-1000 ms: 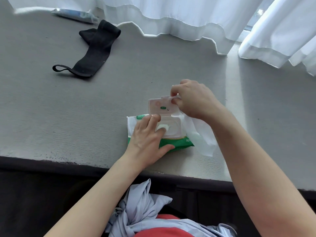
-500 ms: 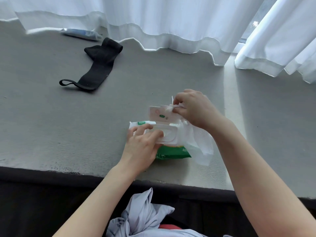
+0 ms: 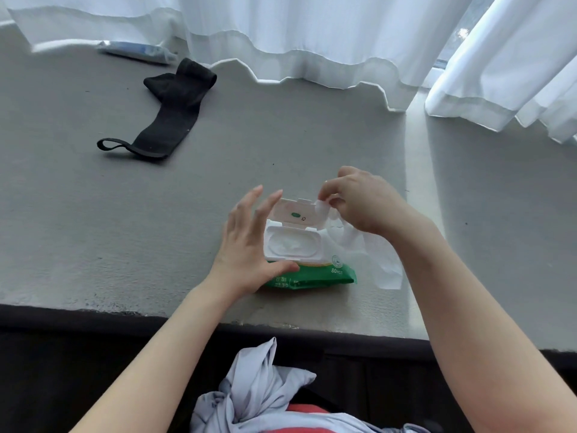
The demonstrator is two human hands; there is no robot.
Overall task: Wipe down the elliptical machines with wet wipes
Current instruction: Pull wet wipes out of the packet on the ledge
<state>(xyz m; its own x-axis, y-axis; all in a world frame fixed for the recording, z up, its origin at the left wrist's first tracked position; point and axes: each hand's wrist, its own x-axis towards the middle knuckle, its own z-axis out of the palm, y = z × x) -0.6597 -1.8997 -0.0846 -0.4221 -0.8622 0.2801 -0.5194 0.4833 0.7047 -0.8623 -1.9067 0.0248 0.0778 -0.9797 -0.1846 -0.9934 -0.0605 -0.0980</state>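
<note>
Surface: a wide grey matte ledge point(image 3: 93, 214) runs under white sheer curtains point(image 3: 312, 35), with daylight coming through a gap at the right.

Pack: the green plastic pack of wet wipes point(image 3: 315, 276) lies flat near the front edge of the ledge, between the two hands. Its white hinged flip lid point(image 3: 296, 212) stands up, so the oval opening shows the next sheet inside.

Right hand: the right hand point(image 3: 365, 201) is curled, fingertips pinching the top of a white wet wipe point(image 3: 374, 254) just beside the lid. The sheet hangs down over the right end of the pack, seemingly clear of the opening.

Left hand: the left hand point(image 3: 249, 242) has its fingers straight and spread, gripping nothing. The thumb lies along the front edge of the pack and the fingers reach up by the lid, probably to steady it or press the lid down.

Stage: I'd judge one wipe is out and the pack wants closing before any wiping. No elliptical machine is in sight.

Elsewhere: a black fabric strap with a loop point(image 3: 162, 117) lies well apart at the back left, near a pale tube point(image 3: 137, 51) by the curtain hem.
</note>
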